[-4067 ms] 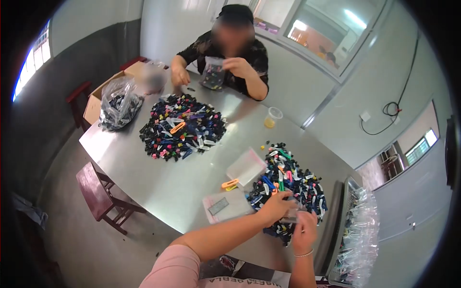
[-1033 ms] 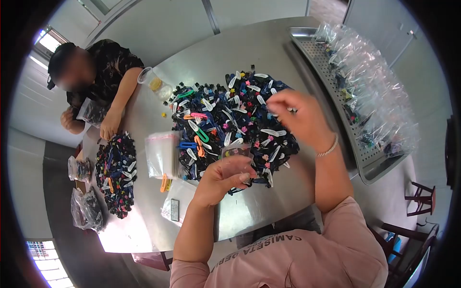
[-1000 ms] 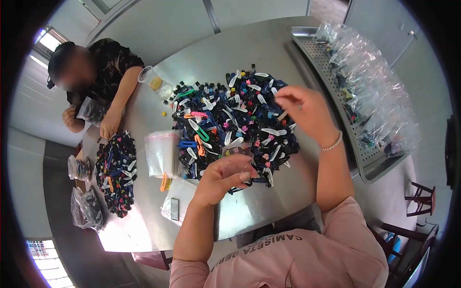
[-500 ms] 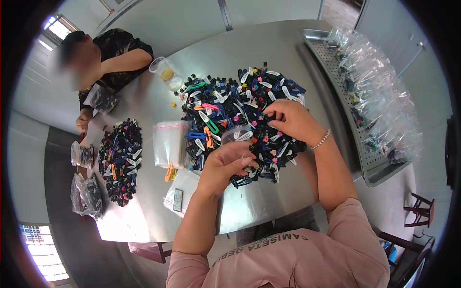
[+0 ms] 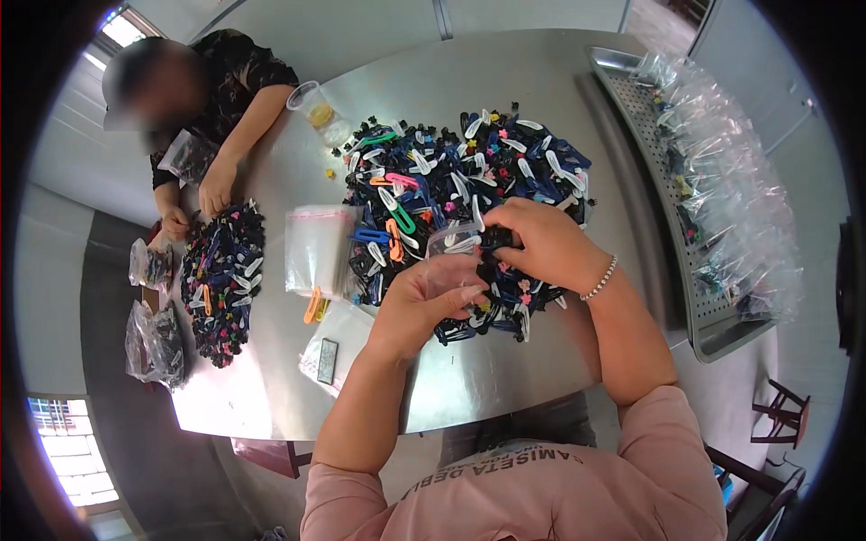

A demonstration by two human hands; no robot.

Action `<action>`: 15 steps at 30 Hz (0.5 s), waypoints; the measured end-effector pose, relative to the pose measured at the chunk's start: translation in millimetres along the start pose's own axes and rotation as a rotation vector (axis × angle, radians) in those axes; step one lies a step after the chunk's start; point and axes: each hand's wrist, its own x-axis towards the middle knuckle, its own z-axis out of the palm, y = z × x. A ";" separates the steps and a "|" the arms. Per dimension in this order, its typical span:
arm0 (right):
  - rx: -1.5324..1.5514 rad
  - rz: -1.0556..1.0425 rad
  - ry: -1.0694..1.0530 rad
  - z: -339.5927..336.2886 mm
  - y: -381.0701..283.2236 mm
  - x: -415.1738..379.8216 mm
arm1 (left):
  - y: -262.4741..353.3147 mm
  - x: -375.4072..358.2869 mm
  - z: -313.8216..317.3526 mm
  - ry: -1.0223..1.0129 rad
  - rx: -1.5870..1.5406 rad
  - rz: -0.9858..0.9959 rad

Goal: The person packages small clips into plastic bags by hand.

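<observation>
Left hand [image 5: 422, 311]: pinching a clear bag [image 5: 442, 242]. Right hand [image 5: 541, 239]: fingers curled, contents indiscernible, beside the bag, over hair-clip pile [image 5: 505, 171]. Right: metal tray [image 5: 669, 185], filled bags [image 5: 740, 198].

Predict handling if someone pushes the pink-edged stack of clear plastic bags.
Likely floppy: the pink-edged stack of clear plastic bags looks like thin film. Probably light: they lie flat, looking unfilled. Layers may slide apart: surfaces are glossy, and no band shows.

The left hand [image 5: 417, 305] holds a clear bag [image 5: 448, 245], the right hand [image 5: 548, 245] (braceleted) just beside.
</observation>
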 end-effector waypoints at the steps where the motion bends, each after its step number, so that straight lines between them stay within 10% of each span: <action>1: 0.003 -0.030 -0.053 -1.1 -0.9 0.4 | -0.9 -0.2 -0.2 -0.004 -0.001 -0.006; 15: 0.079 -0.102 -0.037 4.4 4.4 0.7 | 0.0 -0.1 -2.9 0.021 -0.030 -0.004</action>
